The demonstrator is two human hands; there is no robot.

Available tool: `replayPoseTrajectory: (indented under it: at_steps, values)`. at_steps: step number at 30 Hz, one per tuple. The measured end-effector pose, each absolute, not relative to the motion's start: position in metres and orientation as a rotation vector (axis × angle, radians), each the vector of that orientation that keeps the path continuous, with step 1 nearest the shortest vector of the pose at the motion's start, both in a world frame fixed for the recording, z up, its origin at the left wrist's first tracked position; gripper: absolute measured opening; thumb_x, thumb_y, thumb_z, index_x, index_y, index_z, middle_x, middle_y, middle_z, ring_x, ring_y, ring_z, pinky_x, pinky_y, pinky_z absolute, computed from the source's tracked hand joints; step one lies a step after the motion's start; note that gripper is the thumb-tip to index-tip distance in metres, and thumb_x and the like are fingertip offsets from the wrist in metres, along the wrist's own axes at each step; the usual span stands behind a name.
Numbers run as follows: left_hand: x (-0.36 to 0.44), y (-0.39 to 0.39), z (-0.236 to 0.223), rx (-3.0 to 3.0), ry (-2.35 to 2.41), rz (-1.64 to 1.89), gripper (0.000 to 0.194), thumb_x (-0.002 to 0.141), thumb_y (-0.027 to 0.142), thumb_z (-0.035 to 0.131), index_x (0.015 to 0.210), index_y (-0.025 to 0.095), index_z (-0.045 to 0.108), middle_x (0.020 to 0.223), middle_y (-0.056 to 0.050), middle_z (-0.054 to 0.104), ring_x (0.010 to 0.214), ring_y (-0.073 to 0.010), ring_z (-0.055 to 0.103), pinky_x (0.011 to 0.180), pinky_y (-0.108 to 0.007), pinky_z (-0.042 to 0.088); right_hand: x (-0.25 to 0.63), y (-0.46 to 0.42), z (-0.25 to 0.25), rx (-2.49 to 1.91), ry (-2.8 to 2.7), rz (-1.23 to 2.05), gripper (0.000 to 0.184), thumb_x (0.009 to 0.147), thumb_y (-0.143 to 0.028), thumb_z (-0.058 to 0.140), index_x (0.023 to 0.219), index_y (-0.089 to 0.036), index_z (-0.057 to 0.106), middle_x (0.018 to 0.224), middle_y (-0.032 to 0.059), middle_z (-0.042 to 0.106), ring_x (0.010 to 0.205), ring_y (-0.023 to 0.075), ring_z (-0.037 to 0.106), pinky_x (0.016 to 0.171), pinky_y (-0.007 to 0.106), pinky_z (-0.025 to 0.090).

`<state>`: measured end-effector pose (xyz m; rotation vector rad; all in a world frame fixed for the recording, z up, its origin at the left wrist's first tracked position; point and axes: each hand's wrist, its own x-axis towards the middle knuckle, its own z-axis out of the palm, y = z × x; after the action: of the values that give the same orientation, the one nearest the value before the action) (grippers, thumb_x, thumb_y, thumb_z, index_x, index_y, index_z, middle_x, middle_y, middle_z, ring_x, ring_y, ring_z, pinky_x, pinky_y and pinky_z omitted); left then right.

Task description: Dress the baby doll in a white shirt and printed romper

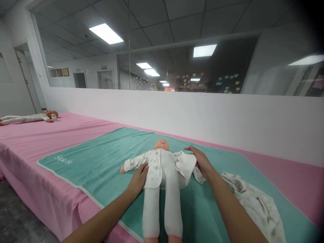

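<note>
A baby doll (171,165) in white lies on its back, head away from me. A white printed baby shirt (154,172) hangs open on it, with the sleeve on the left side over the doll's arm. My left hand (138,178) is closed at the shirt's left edge, against the doll's side; part of its fingers is hidden. On the other side, my right hand (201,161) holds the bunched right part of the shirt, index finger stretched toward the doll's head. The doll's arm on that side is hidden by cloth.
A green mat (98,158) lies under the doll on a pink-covered table (22,148). Crumpled printed baby clothing (255,202) lies at the right. Another doll (27,118) and a small green-and-white object (53,116) are at the far left. Behind stands a white wall (227,118) with windows.
</note>
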<state>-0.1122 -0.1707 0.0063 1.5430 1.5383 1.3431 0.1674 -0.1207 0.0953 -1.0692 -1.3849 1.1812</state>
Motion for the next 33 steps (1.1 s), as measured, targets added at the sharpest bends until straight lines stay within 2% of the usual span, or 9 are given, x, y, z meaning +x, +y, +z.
replayPoseTrajectory:
  at_steps: [4,9,12,15,18,22,26,28,33]
  values:
    - [-0.112,-0.173,0.008,1.545,1.551,1.296,0.051,0.089,0.049,0.036,0.123,0.015,0.054,0.134,-0.010,0.052,0.126,-0.0245,0.044,0.109,-0.039,0.028,0.171,-0.113,0.083,-1.339,-1.544,1.313,0.050,0.076,-0.062,0.053,0.102,-0.019,0.057,0.083,0.0058,0.064,0.062,0.0139,0.057,0.057,0.025,0.044]
    - [-0.113,-0.175,0.008,1.550,1.546,1.290,0.050,0.090,0.046,0.035,0.124,0.014,0.054,0.131,-0.011,0.054,0.123,-0.0249,0.046,0.107,-0.039,0.031,0.145,-0.108,0.053,-1.541,-1.642,0.951,0.051,0.077,-0.068,0.042,0.080,-0.018,0.053,0.074,0.0039,0.061,0.061,0.0146,0.055,0.054,0.025,0.042]
    - [-0.113,-0.176,0.009,1.536,1.533,1.276,0.052,0.090,0.048,0.034,0.126,0.015,0.052,0.130,-0.011,0.055,0.121,-0.0257,0.048,0.104,-0.040,0.033,0.132,-0.103,0.039,-1.649,-1.630,0.716,0.051,0.076,-0.068,0.043,0.080,-0.018,0.054,0.077,0.0051,0.063,0.065,0.0178,0.057,0.053,0.026,0.040]
    - [-0.115,-0.176,0.010,1.511,1.536,1.232,0.051,0.089,0.046,0.036,0.127,0.015,0.051,0.128,-0.012,0.056,0.118,-0.0260,0.051,0.102,-0.040,0.035,0.126,-0.094,0.037,-1.684,-1.593,0.756,0.051,0.074,-0.067,0.045,0.080,-0.017,0.056,0.079,0.0068,0.064,0.063,0.0183,0.057,0.053,0.027,0.039]
    - [-0.117,-0.176,0.009,1.506,1.491,1.240,0.051,0.089,0.046,0.037,0.128,0.016,0.050,0.127,-0.011,0.057,0.117,-0.0252,0.051,0.100,-0.038,0.037,0.125,-0.082,0.048,-1.702,-1.618,0.838,0.050,0.073,-0.066,0.048,0.079,-0.017,0.058,0.076,0.0078,0.064,0.061,0.0181,0.056,0.052,0.027,0.038]
    - [-0.119,-0.174,0.004,1.508,1.427,1.246,0.052,0.089,0.049,0.037,0.131,0.019,0.047,0.129,-0.010,0.056,0.115,-0.0248,0.053,0.097,-0.037,0.039,0.122,-0.064,0.070,-1.773,-1.820,0.601,0.039,0.070,-0.053,0.060,0.083,-0.017,0.062,0.083,0.0076,0.064,0.070,0.0179,0.057,0.057,0.026,0.039]
    - [-0.121,-0.169,-0.002,1.501,1.386,1.251,0.050,0.088,0.045,0.040,0.129,0.019,0.049,0.126,-0.009,0.058,0.110,-0.0237,0.056,0.094,-0.034,0.041,0.113,-0.048,0.086,-1.925,-1.917,0.711,0.023,0.061,-0.035,0.068,0.073,-0.016,0.060,0.059,0.0020,0.054,0.055,0.0145,0.048,0.051,0.027,0.034]
    - [-0.121,-0.168,-0.002,1.508,1.381,1.251,0.049,0.088,0.045,0.039,0.129,0.019,0.049,0.124,-0.009,0.059,0.108,-0.0236,0.057,0.093,-0.033,0.042,0.108,-0.042,0.094,-1.930,-1.894,0.750,0.019,0.056,-0.025,0.070,0.066,-0.016,0.057,0.058,0.0006,0.051,0.054,0.0125,0.045,0.050,0.026,0.034]
    - [-0.120,-0.170,0.001,1.512,1.395,1.222,0.048,0.088,0.042,0.039,0.130,0.019,0.048,0.124,-0.009,0.060,0.108,-0.0238,0.057,0.091,-0.033,0.042,0.093,-0.036,0.125,-1.771,-1.873,0.890,0.014,0.066,-0.028,0.058,0.065,-0.018,0.047,0.059,-0.0018,0.045,0.054,0.0097,0.043,0.053,0.026,0.040]
